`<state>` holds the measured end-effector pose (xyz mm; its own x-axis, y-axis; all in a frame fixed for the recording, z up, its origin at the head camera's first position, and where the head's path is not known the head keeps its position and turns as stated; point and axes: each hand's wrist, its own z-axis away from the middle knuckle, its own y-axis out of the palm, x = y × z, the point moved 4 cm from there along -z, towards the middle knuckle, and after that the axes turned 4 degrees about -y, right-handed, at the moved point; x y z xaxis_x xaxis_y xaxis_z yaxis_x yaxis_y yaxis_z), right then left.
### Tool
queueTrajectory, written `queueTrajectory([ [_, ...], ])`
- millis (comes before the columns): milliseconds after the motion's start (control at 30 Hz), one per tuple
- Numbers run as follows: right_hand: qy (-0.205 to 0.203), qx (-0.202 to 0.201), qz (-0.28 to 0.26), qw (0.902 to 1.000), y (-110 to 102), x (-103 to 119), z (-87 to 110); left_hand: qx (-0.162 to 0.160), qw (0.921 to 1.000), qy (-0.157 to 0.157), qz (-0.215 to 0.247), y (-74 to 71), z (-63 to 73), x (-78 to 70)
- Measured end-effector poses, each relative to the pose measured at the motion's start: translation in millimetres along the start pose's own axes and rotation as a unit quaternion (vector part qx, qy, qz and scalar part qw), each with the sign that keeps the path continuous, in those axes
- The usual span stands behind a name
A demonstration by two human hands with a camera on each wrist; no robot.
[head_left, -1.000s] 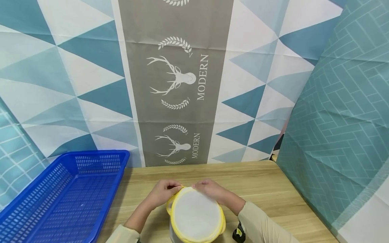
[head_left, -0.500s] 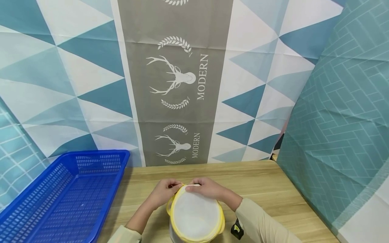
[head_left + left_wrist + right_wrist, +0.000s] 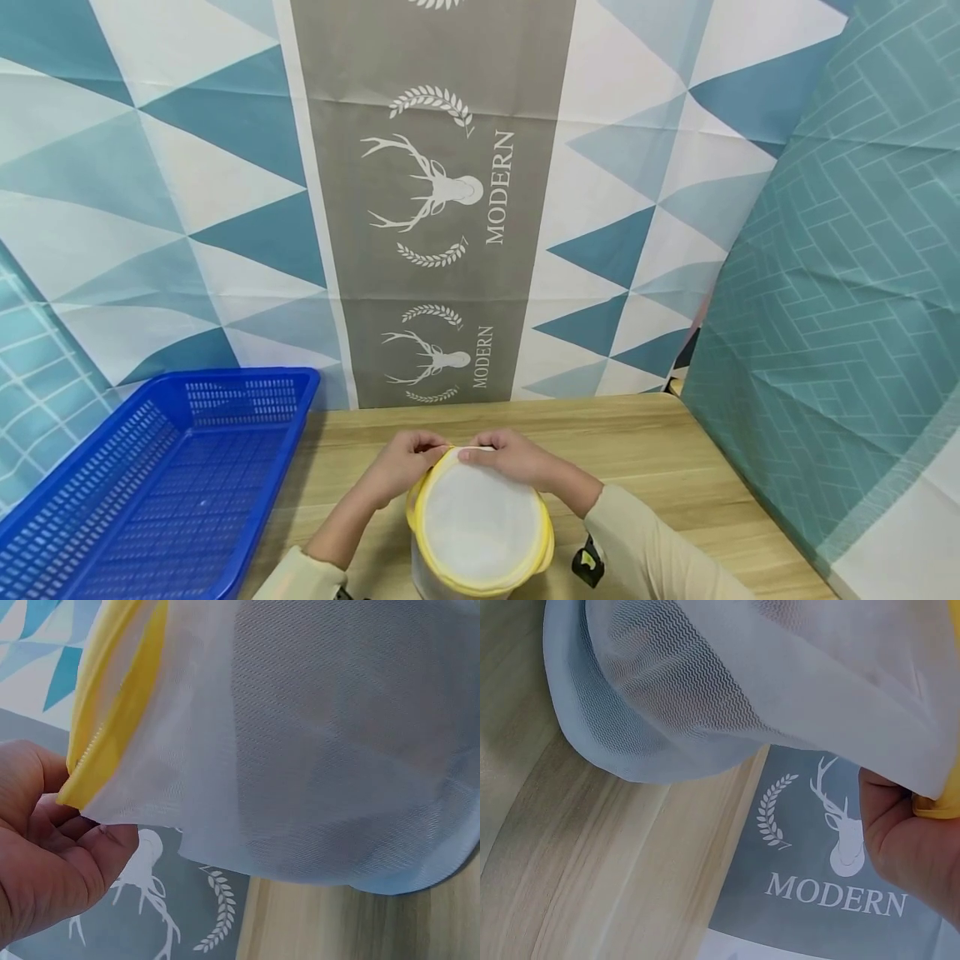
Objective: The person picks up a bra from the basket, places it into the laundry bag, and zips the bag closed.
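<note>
A white mesh laundry bag (image 3: 482,525) with a round top and yellow zip trim stands at the near middle of the table. At its far rim my left hand (image 3: 405,465) pinches the end of the yellow trim between thumb and fingers. In the left wrist view, fine zip teeth (image 3: 94,741) show along that yellow strip (image 3: 127,712). Close beside it, my right hand (image 3: 519,461) grips the same rim, thumb on the white top and fingers tucked behind. The right wrist view shows the mesh side (image 3: 682,682) hanging in soft folds. The bag's inside is hidden.
A blue plastic basket (image 3: 258,508) with perforated walls stands at the left. The wooden table (image 3: 675,467) runs back to a patterned cloth backdrop (image 3: 435,275). A green brick-patterned cloth (image 3: 832,333) hangs along the right edge. A black strap piece (image 3: 588,562) sits by the right sleeve.
My right hand has shifted its hold, its thumb now lying over the top's far edge. The rim of the laundry bag has lifted slightly. My left hand keeps its pinch.
</note>
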<state>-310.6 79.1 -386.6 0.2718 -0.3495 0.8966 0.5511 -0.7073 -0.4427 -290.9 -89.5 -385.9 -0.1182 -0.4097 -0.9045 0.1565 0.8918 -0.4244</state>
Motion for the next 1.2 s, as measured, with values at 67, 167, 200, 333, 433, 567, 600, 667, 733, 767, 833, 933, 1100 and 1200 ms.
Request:
queueTrajectory([
  [67, 0.003, 0.004, -0.008, 1.0000, -1, 1, 0.9, 0.003, 1.0000, -0.001, 0.001, -0.5, 0.9, -2.5],
  [167, 0.006, 0.011, -0.023, 0.9997, -1, 3, 2.2, 0.013, 0.9999, -0.002, 0.003, -1.5, 1.6, -5.5],
  [200, 0.008, 0.014, -0.028, 0.9995, -1, 4, 2.7, 0.016, 0.9999, -0.002, 0.003, -2.0, 1.9, -6.6],
  [333, 0.015, 0.023, -0.044, 0.9987, -1, 8, 4.6, 0.026, 0.9996, -0.008, 0.001, -4.5, 3.6, -9.5],
  [433, 0.020, 0.028, -0.049, 0.9982, 0, 10, 6.3, 0.033, 0.9994, -0.012, -0.005, -6.5, 5.8, -11.7],
  [567, 0.025, 0.035, -0.054, 0.9976, 1, 12, 8.8, 0.049, 0.9986, -0.020, -0.011, -8.5, 9.3, -14.4],
  [600, 0.025, 0.036, -0.056, 0.9975, 1, 12, 9.3, 0.052, 0.9983, -0.022, -0.010, -8.7, 10.1, -15.0],
  [667, 0.025, 0.037, -0.057, 0.9974, 1, 14, 10.0, 0.055, 0.9982, -0.024, -0.009, -9.1, 11.4, -15.9],
  [733, 0.024, 0.034, -0.057, 0.9975, 1, 15, 10.1, 0.053, 0.9983, -0.023, -0.007, -8.9, 11.8, -16.7],
  [767, 0.022, 0.032, -0.055, 0.9977, 1, 15, 10.2, 0.052, 0.9984, -0.022, -0.006, -8.5, 11.7, -17.0],
  [833, 0.017, 0.029, -0.046, 0.9984, 1, 17, 10.3, 0.050, 0.9986, -0.018, -0.006, -7.6, 11.6, -17.3],
  [933, 0.007, 0.024, -0.023, 0.9994, 0, 20, 10.2, 0.051, 0.9986, -0.014, -0.001, -5.9, 11.4, -17.6],
  [1100, -0.005, 0.022, 0.009, 0.9997, -1, 24, 9.0, 0.049, 0.9987, -0.011, 0.005, -4.4, 12.3, -18.6],
  [1200, -0.004, 0.021, 0.009, 0.9997, -2, 24, 8.0, 0.045, 0.9989, -0.009, 0.003, -4.1, 13.0, -19.5],
])
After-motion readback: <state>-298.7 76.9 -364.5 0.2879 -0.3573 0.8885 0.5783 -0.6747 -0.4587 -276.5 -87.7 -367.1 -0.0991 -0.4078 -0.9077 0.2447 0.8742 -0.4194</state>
